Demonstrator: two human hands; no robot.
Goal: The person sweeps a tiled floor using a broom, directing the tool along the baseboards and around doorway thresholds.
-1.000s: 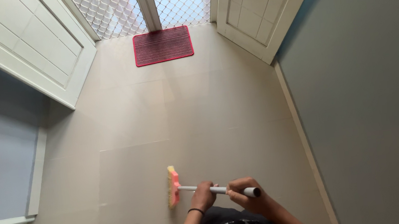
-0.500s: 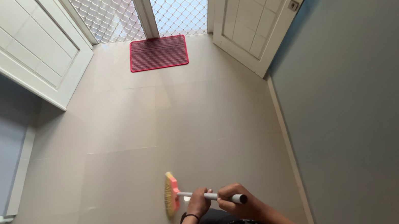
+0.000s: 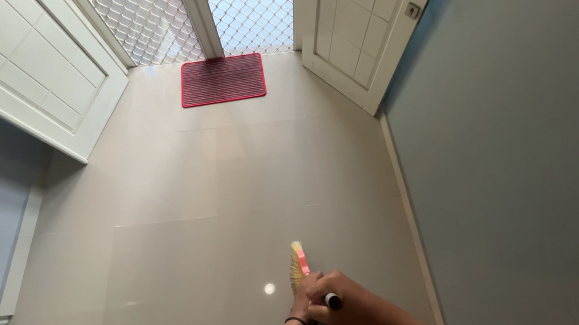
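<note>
View from above of a person sweeping a hallway. Both hands are closed around the handle (image 3: pixel 331 300) of a broom (image 3: pixel 298 265), close together at the bottom centre of the view. The right hand (image 3: pixel 344 303) sits uppermost, fist wrapped round the grey handle near its dark end cap; the left hand (image 3: pixel 304 304) grips just below it, nearer the head, and is largely hidden behind the right. A dark band (image 3: pixel 295 321) circles the left wrist. The handle points almost straight at the camera, so only its end shows. The broom head, pink with yellowish bristles, rests on the floor (image 3: pixel 181 191) just ahead of the hands, seen edge-on.

The floor is of pale beige glossy tiles, with a small bright reflection (image 3: pixel 270 289) left of the broom. At the far end lies a red mat (image 3: pixel 222 80) before a glazed doorway with a diamond-pattern grille (image 3: pixel 250 4). White panelled doors (image 3: pixel 345 21) stand open on either side. A grey wall (image 3: pixel 527 153) runs along the right.
</note>
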